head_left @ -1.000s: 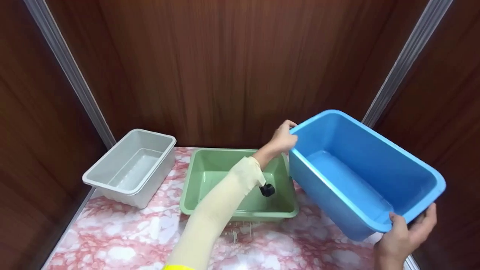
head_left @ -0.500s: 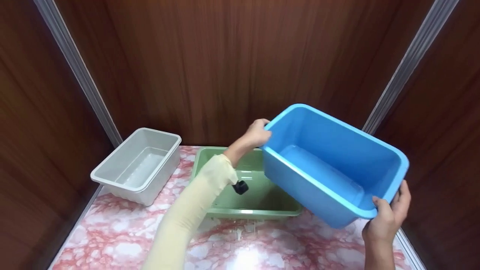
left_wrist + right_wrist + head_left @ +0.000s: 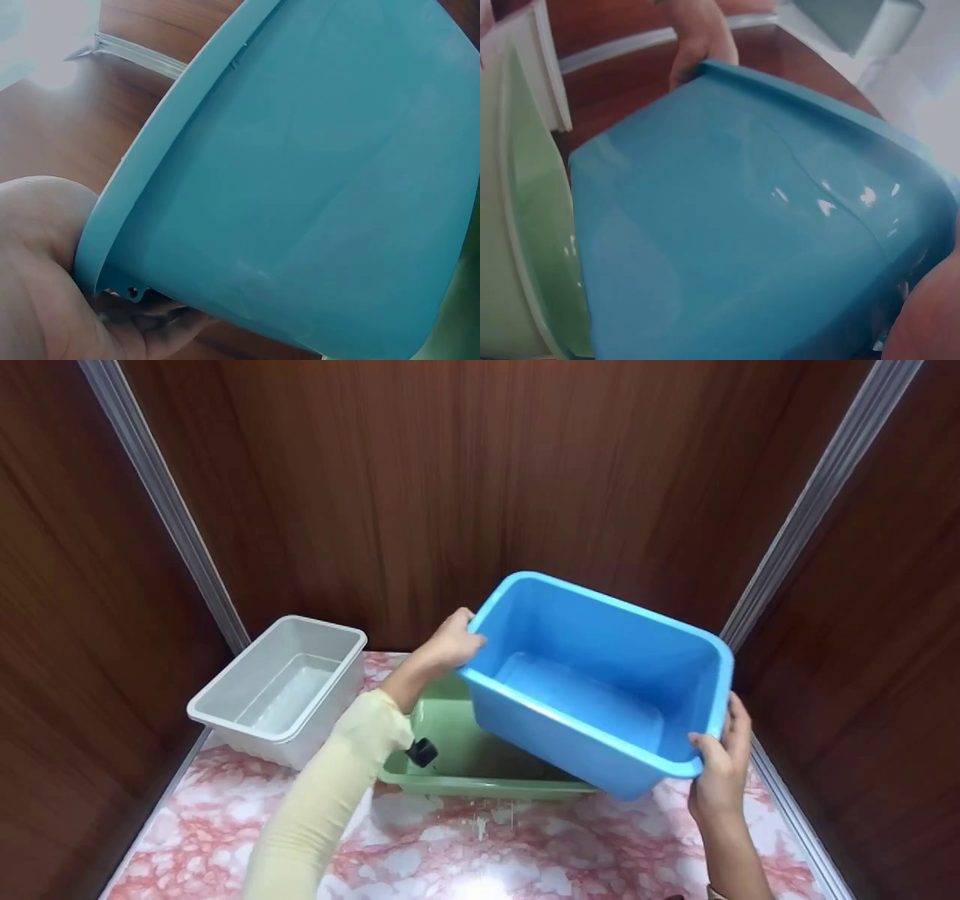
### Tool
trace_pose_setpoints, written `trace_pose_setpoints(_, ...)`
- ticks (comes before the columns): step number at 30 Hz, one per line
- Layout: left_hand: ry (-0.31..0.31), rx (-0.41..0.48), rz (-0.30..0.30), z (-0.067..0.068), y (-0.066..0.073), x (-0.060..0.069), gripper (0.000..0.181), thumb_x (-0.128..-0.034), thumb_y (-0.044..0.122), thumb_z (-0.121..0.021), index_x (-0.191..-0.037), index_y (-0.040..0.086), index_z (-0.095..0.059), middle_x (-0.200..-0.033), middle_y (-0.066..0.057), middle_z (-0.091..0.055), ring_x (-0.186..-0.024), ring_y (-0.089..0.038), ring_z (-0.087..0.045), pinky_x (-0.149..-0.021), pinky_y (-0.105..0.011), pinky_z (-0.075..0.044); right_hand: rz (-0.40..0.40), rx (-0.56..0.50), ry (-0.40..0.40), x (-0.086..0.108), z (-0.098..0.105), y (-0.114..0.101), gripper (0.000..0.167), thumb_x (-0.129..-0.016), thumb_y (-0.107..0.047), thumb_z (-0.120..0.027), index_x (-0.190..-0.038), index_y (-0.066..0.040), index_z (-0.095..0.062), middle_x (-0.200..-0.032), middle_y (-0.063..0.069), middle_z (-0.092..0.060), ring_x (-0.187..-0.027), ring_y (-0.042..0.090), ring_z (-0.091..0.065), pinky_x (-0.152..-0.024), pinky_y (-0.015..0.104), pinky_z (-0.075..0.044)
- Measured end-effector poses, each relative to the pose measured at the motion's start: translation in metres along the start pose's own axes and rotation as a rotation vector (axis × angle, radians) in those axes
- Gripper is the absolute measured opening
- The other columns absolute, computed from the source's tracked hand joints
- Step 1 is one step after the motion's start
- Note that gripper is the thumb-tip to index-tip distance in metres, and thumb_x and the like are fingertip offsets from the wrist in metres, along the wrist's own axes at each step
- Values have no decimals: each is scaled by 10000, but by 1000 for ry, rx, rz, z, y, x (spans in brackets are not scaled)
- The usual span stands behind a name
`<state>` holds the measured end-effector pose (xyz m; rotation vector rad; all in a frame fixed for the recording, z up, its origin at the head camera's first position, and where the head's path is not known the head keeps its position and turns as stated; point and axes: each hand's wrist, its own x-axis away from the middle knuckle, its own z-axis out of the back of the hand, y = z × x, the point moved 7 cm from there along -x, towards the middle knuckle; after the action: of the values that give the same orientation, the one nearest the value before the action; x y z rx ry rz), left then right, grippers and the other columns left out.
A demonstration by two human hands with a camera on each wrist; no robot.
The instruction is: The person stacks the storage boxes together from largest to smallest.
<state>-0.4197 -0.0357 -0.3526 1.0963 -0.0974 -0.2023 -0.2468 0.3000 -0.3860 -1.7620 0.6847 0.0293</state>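
Observation:
A blue bin [image 3: 592, 697], its inside bare, is held tilted above the right part of a green bin [image 3: 487, 786]. My left hand [image 3: 454, 640] grips its left end by the rim, and my right hand [image 3: 721, 769] grips the right end near the front corner, thumb over the rim. The left wrist view shows the blue bin's outer wall [image 3: 300, 165] with my left hand [image 3: 52, 277] curled under the rim. In the right wrist view, part of my right hand [image 3: 928, 311] is beside the blue bin [image 3: 727, 217]; the green bin [image 3: 529, 225] lies to the left.
A grey-white bin [image 3: 281, 690] stands at the back left on the red-and-white marbled table [image 3: 420, 855]. Brown wood panels [image 3: 487, 495] enclose the back and sides, with metal strips [image 3: 169, 502] at the corners. A black wrist device [image 3: 422, 752] sits under my left sleeve.
Both hands have carried the blue bin leftward from the right side, over the green bin, and its tilt has lessened. The view has shifted slightly.

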Motion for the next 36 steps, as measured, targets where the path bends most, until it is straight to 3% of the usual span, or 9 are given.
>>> trace_pose_setpoints(4,0,-19,4,12,-13,9,269,-893,5,-512,-1159,-20,-482,-1079,-136,-539,-994,-243,-521,-851,-366,-465,-28,24,-70,-3,-10,9,773,-767,163,-339,-1512,-19,-240,-1545,172,-257,-1338,376,-304,-868,269,-443)
trace_pose_setpoints(10,9,30,-16,24,-30,20,350,-829,-73,-484,-1175,-88,-541,-1023,-170,-580,-907,-248,-531,-811,-377,-481,-74,63,-136,-10,-22,24,759,-761,133,-364,-1498,-20,-266,-1469,192,-333,-1245,347,-357,-880,304,-416)
trace_pose_setpoints(16,46,32,10,35,-45,37,365,-857,-58,-477,-1220,-88,-497,-1125,-224,-568,-1000,-299,-539,-890,-450,-474,-129,112,-237,-10,-32,37,752,-769,128,-381,-1496,-16,-250,-1442,210,-365,-1218,368,-379,-858,300,-440)
trace_pose_setpoints(24,37,94,59,37,-60,47,409,-902,-33,-474,-1302,-98,-421,-1250,-273,-511,-1130,-357,-514,-974,-508,-428,-196,131,-310,-15,-40,43,787,-808,122,-386,-1542,-59,-167,-1526,142,-281,-1309,362,-316,-889,297,-422)
trace_pose_setpoints(31,37,144,111,45,-67,56,447,-938,37,-451,-1362,-51,-341,-1325,-255,-427,-1220,-397,-439,-998,-574,-380,-229,104,-351,-23,-53,51,812,-788,111,-397,-1546,-64,-165,-1538,128,-247,-1336,340,-294,-1015,490,-295)
trace_pose_setpoints(36,34,158,133,49,-73,58,465,-946,70,-468,-1374,-40,-326,-1339,-246,-416,-1231,-398,-437,-984,-569,-403,-260,116,-374,-30,-58,57,789,-817,111,-390,-1550,-68,-159,-1557,121,-217,-1351,327,-282,-1045,531,-261)
